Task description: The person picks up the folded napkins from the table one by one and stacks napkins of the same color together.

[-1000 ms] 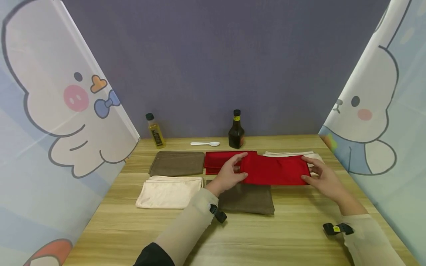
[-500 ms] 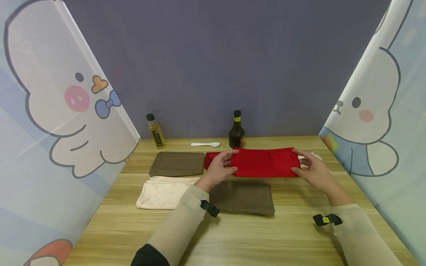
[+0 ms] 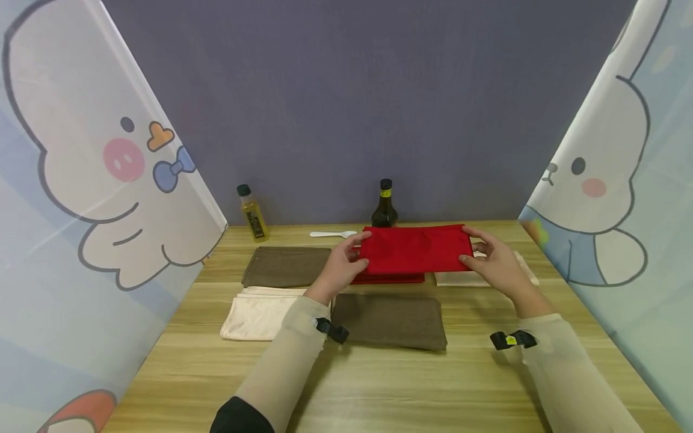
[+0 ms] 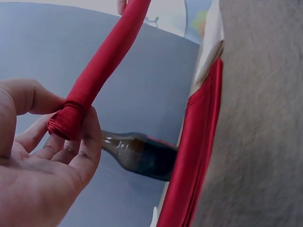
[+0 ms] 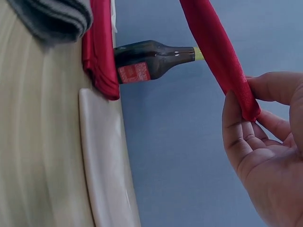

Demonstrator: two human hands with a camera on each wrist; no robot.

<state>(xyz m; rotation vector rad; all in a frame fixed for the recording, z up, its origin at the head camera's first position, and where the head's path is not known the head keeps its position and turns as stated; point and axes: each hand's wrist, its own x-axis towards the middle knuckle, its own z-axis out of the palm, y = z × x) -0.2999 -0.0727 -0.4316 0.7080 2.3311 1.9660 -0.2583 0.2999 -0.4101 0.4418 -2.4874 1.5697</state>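
Observation:
A folded red cloth (image 3: 415,249) is stretched level between both hands, lifted above the table. My left hand (image 3: 338,264) pinches its left end between thumb and fingers; in the left wrist view that rolled-looking end (image 4: 71,120) sits in the fingertips. At the other end my right hand (image 3: 495,261) pinches the cloth, as the right wrist view shows at the red edge (image 5: 244,101). Below the held cloth lies a folded red stack (image 3: 388,278), mostly covered by it in the head view. A folded brown cloth (image 3: 390,322) lies nearer, in front of that stack.
Another brown cloth (image 3: 287,266) and a cream stack (image 3: 260,316) lie at left. A cream cloth (image 3: 460,279) is partly behind the right hand. Along the back stand an oil bottle (image 3: 253,216) and a dark sauce bottle (image 3: 384,213), with a white spoon (image 3: 330,234) between them.
Both hands have carried the red cloth leftward and a little farther back, from in front of the right cream cloth to over the red stack. The grip is unchanged.

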